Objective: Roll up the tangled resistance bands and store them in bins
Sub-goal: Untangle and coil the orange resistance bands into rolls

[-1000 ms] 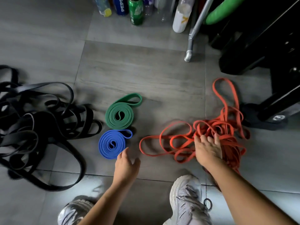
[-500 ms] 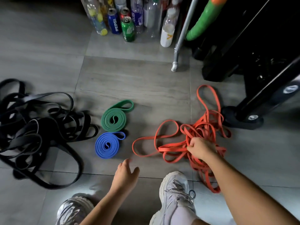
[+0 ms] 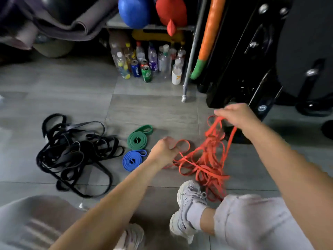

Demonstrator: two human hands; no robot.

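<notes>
A tangled orange resistance band (image 3: 205,159) lies on the grey tile floor in front of my right shoe. My right hand (image 3: 236,114) grips several of its strands and holds them lifted above the floor. My left hand (image 3: 164,149) pinches a loop at the tangle's left side. A rolled green band (image 3: 137,140) and a rolled blue band (image 3: 132,159) lie side by side just left of my left hand. Further left sits a big tangle of black bands (image 3: 72,152). No bin is in view.
Several bottles and cans (image 3: 147,64) stand at the back under a shelf with a blue ball (image 3: 135,11) and a red bag. A metal pole (image 3: 191,56) and black gym equipment (image 3: 252,60) stand at the right. My shoes (image 3: 189,204) and knees fill the bottom.
My right hand has lifted up and back with the orange strands. My left hand moved right from the bare floor and took hold of an orange loop. The view tilted up.
</notes>
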